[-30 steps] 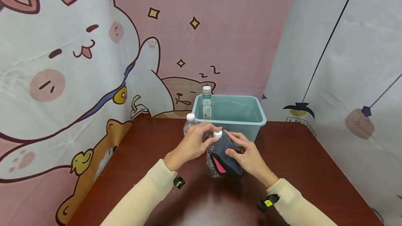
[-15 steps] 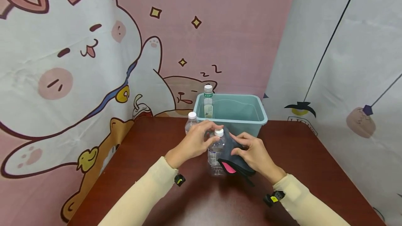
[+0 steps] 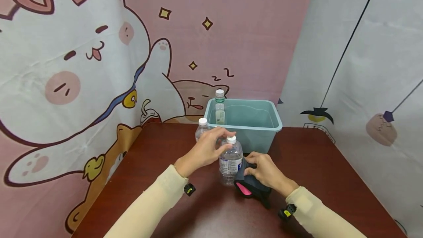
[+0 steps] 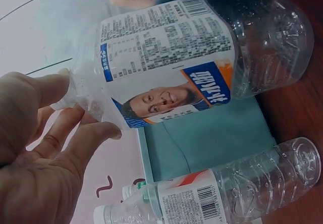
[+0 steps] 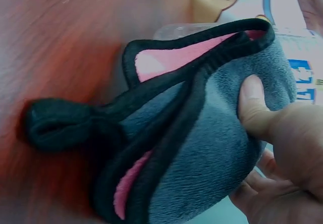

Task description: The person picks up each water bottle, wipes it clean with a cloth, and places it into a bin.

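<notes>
A large clear plastic bottle (image 3: 230, 162) with a white cap stands upright on the table. My left hand (image 3: 206, 148) holds it at the top, thumb and fingers around the cap and neck. Its printed label (image 4: 166, 65) faces the left wrist view. At the bottle's right side, my right hand (image 3: 266, 173) grips a folded grey cloth (image 3: 256, 183) with black edging and a pink inner side. The thumb presses on the grey face of the cloth, and a black loop (image 5: 60, 123) sticks out from one corner. The cloth lies against the bottle's lower side.
A light blue bin (image 3: 259, 140) stands behind the large bottle, with a smaller white-capped bottle (image 3: 219, 111) upright at its left end. Another clear bottle (image 3: 201, 131) stands behind my left hand. The reddish-brown table (image 3: 314, 175) extends to both sides; a printed curtain hangs behind.
My right hand has moved the cloth down the bottle's right side, from near the cap to the lower body, uncovering the label. My left hand stays at the cap.
</notes>
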Available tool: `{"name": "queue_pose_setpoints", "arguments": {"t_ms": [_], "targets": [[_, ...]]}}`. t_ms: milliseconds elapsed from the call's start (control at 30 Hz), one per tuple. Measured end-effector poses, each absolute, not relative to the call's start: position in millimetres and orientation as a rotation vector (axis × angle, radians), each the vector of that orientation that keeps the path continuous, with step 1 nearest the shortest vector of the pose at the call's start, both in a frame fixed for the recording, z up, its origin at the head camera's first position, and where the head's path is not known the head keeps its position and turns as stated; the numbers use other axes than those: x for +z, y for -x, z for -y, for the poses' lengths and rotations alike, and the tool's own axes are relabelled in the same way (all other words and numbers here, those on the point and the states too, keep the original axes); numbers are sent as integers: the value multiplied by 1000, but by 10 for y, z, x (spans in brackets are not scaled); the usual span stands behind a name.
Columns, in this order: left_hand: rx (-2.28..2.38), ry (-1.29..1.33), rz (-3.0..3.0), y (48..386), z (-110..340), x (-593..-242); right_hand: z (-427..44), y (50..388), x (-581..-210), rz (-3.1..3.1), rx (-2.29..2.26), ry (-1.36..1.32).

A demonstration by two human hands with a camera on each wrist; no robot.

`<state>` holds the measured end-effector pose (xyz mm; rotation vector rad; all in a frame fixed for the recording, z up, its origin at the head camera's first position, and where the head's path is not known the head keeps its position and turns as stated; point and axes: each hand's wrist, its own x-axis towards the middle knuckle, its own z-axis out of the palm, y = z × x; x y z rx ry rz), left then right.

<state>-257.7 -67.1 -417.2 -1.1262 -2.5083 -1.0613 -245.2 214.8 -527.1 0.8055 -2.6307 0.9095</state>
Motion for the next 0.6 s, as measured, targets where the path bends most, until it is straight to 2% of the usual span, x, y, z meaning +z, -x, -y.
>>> {"name": "queue_pose_setpoints", "arguments": {"t_ms": [333,600], "targets": [[-1086,1127,2524,2575,690,-4185,-2100,2486,-5412,2766,800,-908],[-1085,1136,2513,2573,680,-4173,-2115,2473,-5424,2741,842,-838]]}}
